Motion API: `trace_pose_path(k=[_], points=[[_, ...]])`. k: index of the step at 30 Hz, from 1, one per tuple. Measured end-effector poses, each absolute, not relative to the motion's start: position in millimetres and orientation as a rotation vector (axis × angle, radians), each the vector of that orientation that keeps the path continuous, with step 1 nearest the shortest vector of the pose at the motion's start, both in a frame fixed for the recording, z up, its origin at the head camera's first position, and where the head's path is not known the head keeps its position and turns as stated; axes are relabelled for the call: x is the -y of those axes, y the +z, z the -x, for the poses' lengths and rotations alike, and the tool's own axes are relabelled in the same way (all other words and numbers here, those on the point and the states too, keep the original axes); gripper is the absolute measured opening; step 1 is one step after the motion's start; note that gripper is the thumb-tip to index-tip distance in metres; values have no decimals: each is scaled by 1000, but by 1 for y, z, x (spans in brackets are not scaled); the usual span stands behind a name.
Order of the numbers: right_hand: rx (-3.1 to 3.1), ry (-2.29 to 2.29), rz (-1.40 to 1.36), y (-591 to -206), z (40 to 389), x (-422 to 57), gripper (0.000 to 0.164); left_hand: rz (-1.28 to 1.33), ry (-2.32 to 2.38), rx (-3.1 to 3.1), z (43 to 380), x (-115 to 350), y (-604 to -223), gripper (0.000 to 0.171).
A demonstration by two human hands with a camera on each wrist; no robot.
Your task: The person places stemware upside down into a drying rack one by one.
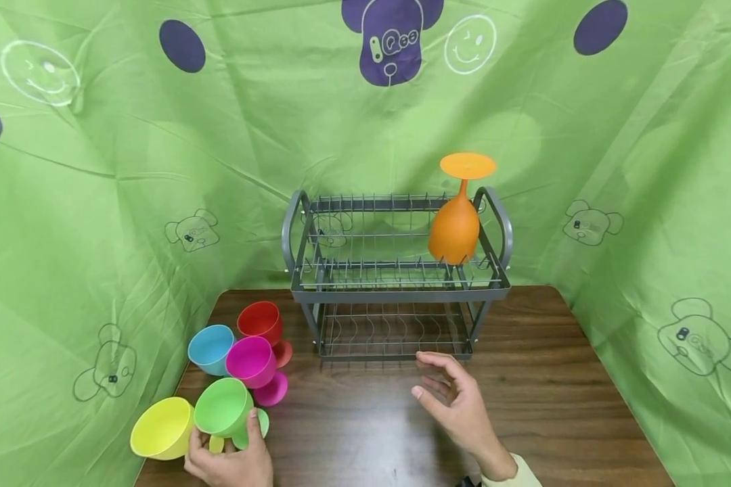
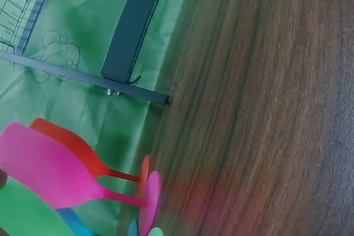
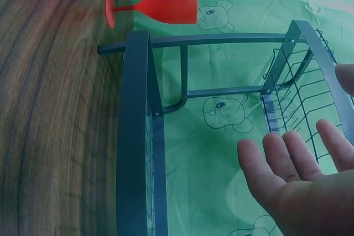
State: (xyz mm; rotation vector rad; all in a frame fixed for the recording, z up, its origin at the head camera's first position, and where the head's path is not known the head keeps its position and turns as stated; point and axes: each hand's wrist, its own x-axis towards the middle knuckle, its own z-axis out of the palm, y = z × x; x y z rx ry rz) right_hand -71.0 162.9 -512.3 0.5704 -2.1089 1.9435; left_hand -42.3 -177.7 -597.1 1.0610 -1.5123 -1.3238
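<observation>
At the lower left of the head view, my left hand [image 1: 236, 465] holds a green plastic goblet [image 1: 222, 408] around its bowl, thumb on the right side and fingers on the left. In the left wrist view only a fingertip shows beside the green goblet [image 2: 25, 211]. A yellow goblet [image 1: 161, 429] stands just left of it; magenta [image 1: 251, 363], blue [image 1: 210, 348] and red [image 1: 260, 322] goblets stand behind. My right hand [image 1: 459, 409] hovers in front of the dish rack [image 1: 400, 295], fingers apart and loosely bent, holding nothing.
An orange goblet [image 1: 455, 230] rests upside down at the right end of the rack's upper tier. Below is a wire lower tier [image 1: 396, 331]. The rack stands at the back of the wooden table [image 1: 365, 412], with green printed cloth [image 1: 250, 135] around it.
</observation>
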Motion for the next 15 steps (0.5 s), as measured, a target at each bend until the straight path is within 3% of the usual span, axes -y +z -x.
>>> trace_pose_path(k=[15], points=[[2130,1927,-571,-503,75,-172,52,-918,-1098,1608,20,157,-570,90]])
